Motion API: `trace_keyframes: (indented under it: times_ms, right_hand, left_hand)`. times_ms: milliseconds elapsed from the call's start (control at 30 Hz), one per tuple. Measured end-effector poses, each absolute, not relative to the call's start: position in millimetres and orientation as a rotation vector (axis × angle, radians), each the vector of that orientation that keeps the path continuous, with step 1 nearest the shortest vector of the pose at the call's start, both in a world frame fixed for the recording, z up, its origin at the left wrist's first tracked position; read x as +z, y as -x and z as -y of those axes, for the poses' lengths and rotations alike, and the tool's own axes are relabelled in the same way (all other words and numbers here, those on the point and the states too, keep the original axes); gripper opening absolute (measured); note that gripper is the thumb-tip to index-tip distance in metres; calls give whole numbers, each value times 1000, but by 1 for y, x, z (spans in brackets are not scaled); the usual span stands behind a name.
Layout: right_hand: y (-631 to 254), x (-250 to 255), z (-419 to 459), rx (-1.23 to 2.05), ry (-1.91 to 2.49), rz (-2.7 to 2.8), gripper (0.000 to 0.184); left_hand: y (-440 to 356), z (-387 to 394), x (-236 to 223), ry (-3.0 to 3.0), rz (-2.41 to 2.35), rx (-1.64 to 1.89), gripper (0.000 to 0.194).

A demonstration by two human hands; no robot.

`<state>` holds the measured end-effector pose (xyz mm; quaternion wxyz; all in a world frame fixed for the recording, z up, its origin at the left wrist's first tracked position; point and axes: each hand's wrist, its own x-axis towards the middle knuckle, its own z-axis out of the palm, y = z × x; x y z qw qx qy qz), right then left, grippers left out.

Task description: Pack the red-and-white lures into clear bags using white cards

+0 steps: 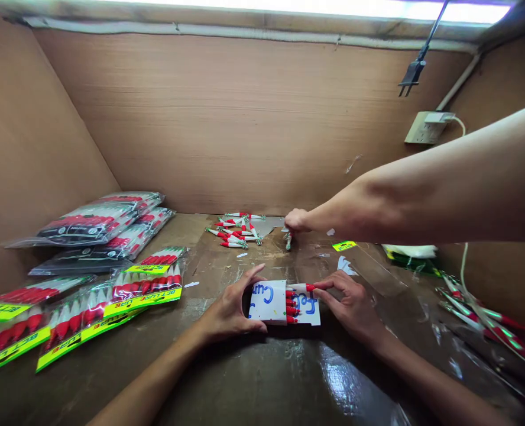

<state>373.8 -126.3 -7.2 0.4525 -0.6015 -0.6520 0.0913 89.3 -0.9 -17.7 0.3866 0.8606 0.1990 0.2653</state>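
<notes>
My left hand [233, 305] grips the left end of a small white card sleeve [266, 302] with blue handwriting, thumb below and fingers above. Several red tips of fishing lures [292, 310] stick out of the sleeve's right side, over a white card flap [314, 316]. My right hand [351, 302] pinches the red end of the top red-and-white lure [300, 287], whose other end goes toward the sleeve. Behind, another person's hand [297, 220] reaches in from the right and holds a lure [288, 241].
Loose lures [240, 231] lie in a heap near the back wall. Bagged lures [142, 281] with yellow labels and stacked packs [98, 219] fill the left side. More lures [479, 313] lie at right, below a cable. A plug [412, 77] hangs at upper right.
</notes>
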Motion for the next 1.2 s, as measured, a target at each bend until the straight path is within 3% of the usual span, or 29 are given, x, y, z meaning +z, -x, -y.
trace_keyframes:
  times_ms: [633, 833, 967, 1100, 1200]
  right_hand:
    - [-358, -24, 114, 265, 1474, 1862, 17]
    - [-371, -24, 106, 227, 1479, 2011, 16]
    - [-435, -17, 101, -99, 1907, 1790, 25]
    - [-489, -23, 102, -198, 2481, 1539, 30]
    - [-496, -30, 102, -164, 2607, 1486, 25]
  left_hand:
    - [-93, 13, -16, -2349, -472, 540, 111]
    - [-92, 17, -13, -2486, -455, 429, 82]
    - [-89, 19, -7, -2522, -498, 419, 89]
    - [-87, 15, 2, -2537, -551, 492, 70]
    - [-85, 9, 6, -2539, -598, 589, 59]
